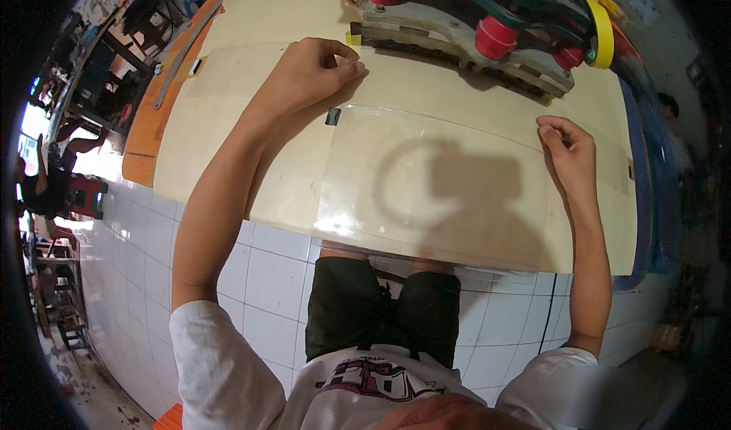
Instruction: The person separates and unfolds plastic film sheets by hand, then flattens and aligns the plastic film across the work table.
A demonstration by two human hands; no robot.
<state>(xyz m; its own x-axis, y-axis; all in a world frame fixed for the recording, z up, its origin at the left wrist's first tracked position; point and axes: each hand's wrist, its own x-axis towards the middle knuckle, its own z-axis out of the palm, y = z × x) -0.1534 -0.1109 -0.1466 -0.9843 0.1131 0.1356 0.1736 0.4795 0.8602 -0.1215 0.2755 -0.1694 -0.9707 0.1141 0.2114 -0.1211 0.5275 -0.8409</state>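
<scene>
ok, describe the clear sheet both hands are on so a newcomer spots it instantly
Start at the pale wooden board on the table. The clear plastic sheet lies on its near half, overhanging the near edge, the right hand pinching its far corner. It alone is see-through and glossy.

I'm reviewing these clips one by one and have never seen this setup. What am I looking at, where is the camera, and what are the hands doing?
There is no robot here. The one picture comes from a wide-angle camera on a person's head, looking down, so straight edges bend near the rim. The two bare forearms coming up from below are the person's own.

They stand at a pale worktable with a tiled front. A clear plastic sheet lies on it, its near edge overhanging the table. The left hand pinches at the sheet's far left corner, and the right hand pinches its far right edge. Behind the sheet sits a machine with red rollers. Another person sits at far left.
</scene>
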